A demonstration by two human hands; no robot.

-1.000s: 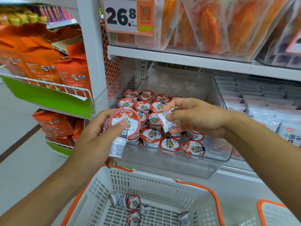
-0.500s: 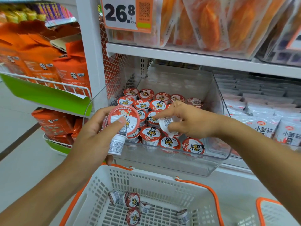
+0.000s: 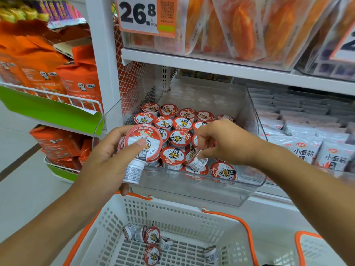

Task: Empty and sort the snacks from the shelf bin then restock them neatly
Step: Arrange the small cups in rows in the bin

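Red-and-white foil lids everywhere. Left hand (image 3: pixel 107 160) grips a small stack of snack cups (image 3: pixel 142 148): thumb pressed on the top lid, fingers curled round behind, one cup hanging below, base down. It sits at the near-left corner of the clear shelf bin (image 3: pixel 249 191), directly above the white basket (image 3: pixel 172 217).

Right hand (image 3: pixel 224 143) is inside the bin, fingertips pinching one tilted cup (image 3: pixel 197 162) by its side, lid end up under the fingers, base pointing near-left. It's over the near row, so it is the closer hand to what's left.

Remaining cups (image 3: pixel 172 127) stand upright, lids up, packed in rows from near wall to mid-bin; far half of the bin looks bare. Several cups (image 3: pixel 151 237) already lie loose on the basket floor.

Key relation: basket is straight below and near of both hands, so each load likely just has to clear the bin's near wall and drop. That front lip is the only obstacle. Second basket (image 3: pixel 315 248) at near right. Packs of other snacks (image 3: pixel 307 150) to the right, orange bags (image 3: pixel 76 81) left.
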